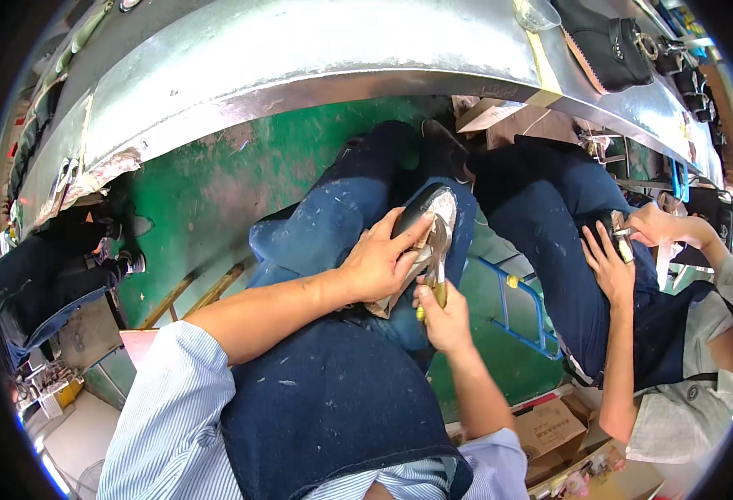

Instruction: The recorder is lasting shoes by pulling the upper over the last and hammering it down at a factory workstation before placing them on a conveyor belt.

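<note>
A black shoe upper [410, 215] lies over my thigh with its pale underside turned up and its toe pointing away. My left hand [375, 262] is wrapped round its left side, the index finger stretched along the edge near the toe. Lasting pincers [438, 260] with a shiny metal head and yellowish grips are in my right hand [447, 317], the fingers closed round the handles. The pincers' head rests against the shoe's underside beside my left fingertips. Whether the jaws grip the shoe's edge cannot be made out.
A long metal workbench [300, 42] curves across the far side, with a black boot [604, 46] standing on it at the right. On my right a co-worker's hands [612, 262] hold a similar tool. A blue metal frame [520, 308] and cardboard boxes [550, 425] are on the right.
</note>
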{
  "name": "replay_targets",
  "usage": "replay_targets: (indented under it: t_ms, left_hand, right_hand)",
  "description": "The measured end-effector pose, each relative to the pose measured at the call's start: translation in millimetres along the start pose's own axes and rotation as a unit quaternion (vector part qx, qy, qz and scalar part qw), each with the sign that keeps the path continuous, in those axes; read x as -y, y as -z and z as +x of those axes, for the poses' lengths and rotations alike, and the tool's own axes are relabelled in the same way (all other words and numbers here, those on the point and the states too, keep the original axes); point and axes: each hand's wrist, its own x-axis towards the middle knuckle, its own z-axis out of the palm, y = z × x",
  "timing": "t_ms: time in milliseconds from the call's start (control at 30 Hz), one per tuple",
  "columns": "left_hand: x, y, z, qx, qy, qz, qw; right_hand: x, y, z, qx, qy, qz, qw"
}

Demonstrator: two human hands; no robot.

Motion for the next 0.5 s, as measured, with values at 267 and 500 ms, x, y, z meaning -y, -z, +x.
replay_targets:
  t_ms: [267, 500]
  left_hand:
    - [-11, 20, 9, 0.135, 0.107, 0.016, 0.985]
    - [-12, 17, 10, 0.147, 0.059, 0.041, 0.986]
  right_hand:
    - [60, 65, -3, 0.119, -0.133, 0.059, 0.982]
    - [72, 49, 36, 0.033, 0.03, -0.301, 0.953]
